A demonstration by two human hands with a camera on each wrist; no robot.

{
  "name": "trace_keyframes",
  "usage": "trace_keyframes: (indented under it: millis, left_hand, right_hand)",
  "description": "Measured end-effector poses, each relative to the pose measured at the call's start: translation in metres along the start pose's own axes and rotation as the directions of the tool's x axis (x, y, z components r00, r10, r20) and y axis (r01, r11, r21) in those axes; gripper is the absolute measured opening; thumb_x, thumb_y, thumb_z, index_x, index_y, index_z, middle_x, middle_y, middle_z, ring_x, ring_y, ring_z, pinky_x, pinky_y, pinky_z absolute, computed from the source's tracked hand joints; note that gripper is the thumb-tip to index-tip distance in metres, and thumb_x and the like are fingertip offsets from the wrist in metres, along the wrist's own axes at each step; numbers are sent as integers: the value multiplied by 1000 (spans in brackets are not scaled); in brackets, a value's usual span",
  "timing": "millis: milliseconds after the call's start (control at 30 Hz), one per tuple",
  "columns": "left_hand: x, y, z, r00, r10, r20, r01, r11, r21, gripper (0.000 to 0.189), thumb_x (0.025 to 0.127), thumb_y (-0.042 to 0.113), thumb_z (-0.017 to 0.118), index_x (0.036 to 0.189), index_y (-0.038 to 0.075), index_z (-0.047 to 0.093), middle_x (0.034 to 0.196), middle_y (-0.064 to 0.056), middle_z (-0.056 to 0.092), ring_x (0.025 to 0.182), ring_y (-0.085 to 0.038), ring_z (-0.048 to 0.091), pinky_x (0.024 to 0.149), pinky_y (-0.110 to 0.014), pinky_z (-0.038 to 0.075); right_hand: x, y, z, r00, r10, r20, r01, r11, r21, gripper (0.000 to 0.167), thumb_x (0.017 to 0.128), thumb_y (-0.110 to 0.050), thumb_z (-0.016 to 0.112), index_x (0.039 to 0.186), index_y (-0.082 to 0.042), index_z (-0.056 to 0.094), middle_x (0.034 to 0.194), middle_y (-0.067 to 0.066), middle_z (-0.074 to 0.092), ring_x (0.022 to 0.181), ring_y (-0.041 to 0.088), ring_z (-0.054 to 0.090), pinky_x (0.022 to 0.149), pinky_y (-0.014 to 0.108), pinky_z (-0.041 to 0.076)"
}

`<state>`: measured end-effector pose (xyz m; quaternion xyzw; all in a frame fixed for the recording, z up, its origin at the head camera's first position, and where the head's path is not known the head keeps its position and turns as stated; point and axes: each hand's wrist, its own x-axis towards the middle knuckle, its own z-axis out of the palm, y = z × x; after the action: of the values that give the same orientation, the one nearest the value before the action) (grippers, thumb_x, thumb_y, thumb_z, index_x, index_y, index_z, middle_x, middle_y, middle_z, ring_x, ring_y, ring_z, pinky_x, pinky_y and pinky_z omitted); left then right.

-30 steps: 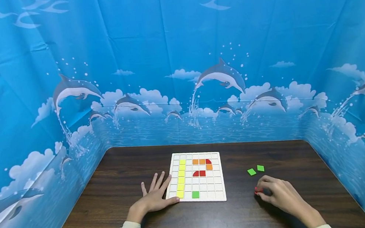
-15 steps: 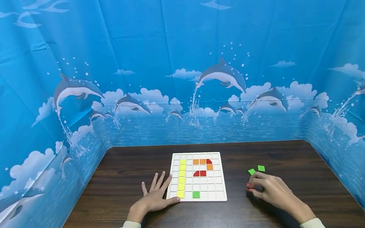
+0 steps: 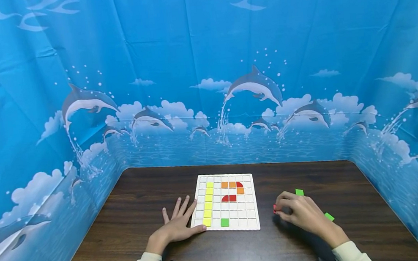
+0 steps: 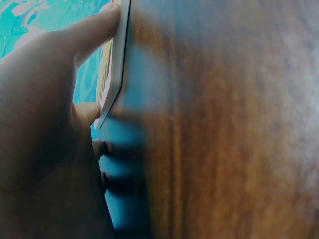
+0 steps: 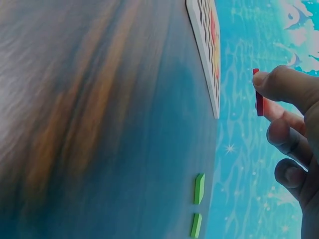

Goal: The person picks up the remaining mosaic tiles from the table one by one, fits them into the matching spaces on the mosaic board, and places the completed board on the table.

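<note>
Dark wood table (image 3: 144,205), blue dolphin cloth (image 3: 192,43) round it. L hand (image 3: 179,227) holds nothing, fingers spread, thumb on the board (image 3: 240,213) by its near-left corner, prob steadying it. R hand (image 3: 303,214) pinches a red tile (image 5: 259,105) off the table, just right of the board's right edge. Green tile (image 3: 299,192) sits beyond R hand. Imo it's mid-carry; next move calls for lining up w/ a square & laying it flat. Vs 1s ago, R hand's moved closer to the board, L hand's same.
</note>
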<state>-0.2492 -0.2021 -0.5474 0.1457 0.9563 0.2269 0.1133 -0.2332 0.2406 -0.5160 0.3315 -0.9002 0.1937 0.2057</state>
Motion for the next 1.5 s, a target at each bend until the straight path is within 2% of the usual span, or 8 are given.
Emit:
trace_keyframes:
  millis: [200, 433, 567, 767, 967, 1267, 1367, 1500]
  left_hand:
    - [2, -5, 4, 1000, 18, -21, -19, 1000, -22, 106, 89, 86, 57, 172, 33, 21, 182, -11, 4, 167, -44, -6, 111, -87, -21]
    - [1, -7, 5, 999, 23, -26, -24, 999, -22, 106, 89, 84, 59, 172, 31, 23, 181, -12, 5, 166, -44, -6, 112, -87, -20]
    - [2, -8, 5, 1000, 19, -21, -19, 1000, -12, 106, 89, 85, 58, 172, 31, 21, 182, -12, 4, 167, -43, -7, 112, -86, -20]
    - [1, -2, 1, 1000, 14, -6, -15, 1000, -9, 105, 90, 80, 63, 172, 28, 23, 181, -12, 6, 167, -43, -6, 111, -88, -19]
    - [-2, 7, -6, 999, -29, 26, 29, 1000, 3, 104, 92, 75, 65, 172, 22, 24, 181, -14, 7, 167, -43, -3, 116, -85, -16]
    - [4, -5, 5, 1000, -21, 3, 21, 1000, 2, 107, 90, 83, 60, 173, 28, 21, 182, -10, 4, 167, -41, -6, 116, -84, -17]
    - [7, -10, 9, 1000, -24, -11, 24, 1000, 21, 110, 87, 89, 56, 173, 31, 19, 182, -7, 2, 168, -38, -8, 117, -83, -19]
    - [5, -4, 4, 999, -37, 8, 37, 999, 15, 110, 87, 86, 59, 173, 29, 20, 182, -8, 3, 168, -38, -7, 117, -82, -18]
  right_hand:
    - [10, -5, 5, 1000, 12, 11, -12, 1000, 2, 17, 84, -16, 92, 88, -27, 79, 100, -11, 71, 65, -9, 49, 54, 15, 40]
    - [20, -8, 12, 1000, 17, 5, -17, 999, 34, 19, 82, -14, 93, 86, -26, 79, 99, -10, 72, 66, -3, 55, 55, 15, 43]
    - [27, -9, 16, 1000, 3, 5, -3, 999, 48, 17, 83, -13, 92, 86, -25, 80, 99, -9, 72, 65, -5, 53, 55, 15, 43]
    - [39, -11, 21, 999, 28, 46, -30, 998, 46, 15, 85, -15, 91, 87, -26, 81, 100, -10, 72, 70, -3, 56, 57, 16, 43]
    - [52, -12, 29, 997, 39, 67, -42, 998, 46, 12, 88, -18, 89, 89, -25, 81, 103, -8, 73, 70, -1, 54, 58, 16, 44]
    - [70, -16, 44, 991, 68, 118, -81, 991, 108, 5, 91, -19, 87, 92, -22, 83, 106, -4, 75, 78, 15, 68, 62, 20, 48]
    - [76, -17, 50, 988, 80, 135, -93, 992, 90, 5, 90, -20, 88, 92, -22, 84, 107, -4, 76, 83, 14, 70, 66, 22, 50]
    - [84, -17, 57, 983, 86, 160, -97, 993, 62, 3, 90, -21, 87, 91, -22, 84, 106, -5, 77, 87, 12, 71, 67, 23, 51]
